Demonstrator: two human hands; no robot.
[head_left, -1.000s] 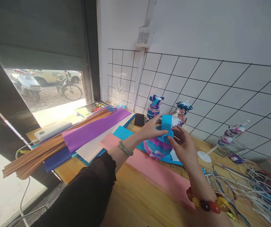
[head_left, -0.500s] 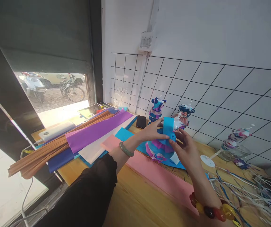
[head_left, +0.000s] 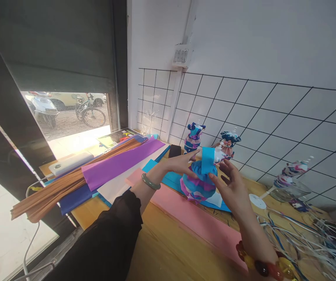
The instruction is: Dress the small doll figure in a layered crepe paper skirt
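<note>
A small doll (head_left: 197,189) in a full blue and purple paper skirt stands upright on blue paper, its white top partly covered. A wide blue paper strip (head_left: 208,160) lies upright across its front. My right hand (head_left: 233,187) is at the doll's right side, thumb tip on the strip's lower edge and fingers bent beside the body. To the left, my left hand (head_left: 181,163) has thumb and fingers spread apart, close to the skirt's top. Its fingertips are near the doll and hold nothing that I can see.
Similar dressed figures (head_left: 193,138) stand behind, near a black wire grid. Pink paper (head_left: 197,222) lies in front. Purple paper (head_left: 121,164) and brown pleated paper (head_left: 68,181) are stacked at left. A phone (head_left: 174,151) lies behind; tangled ribbons (head_left: 297,234) spread at right.
My left hand has drawn back leftward, its thumb leaving the blue strip. The strip stays upright on the doll's front, and my right hand stays beside it. The view has shifted slightly.
</note>
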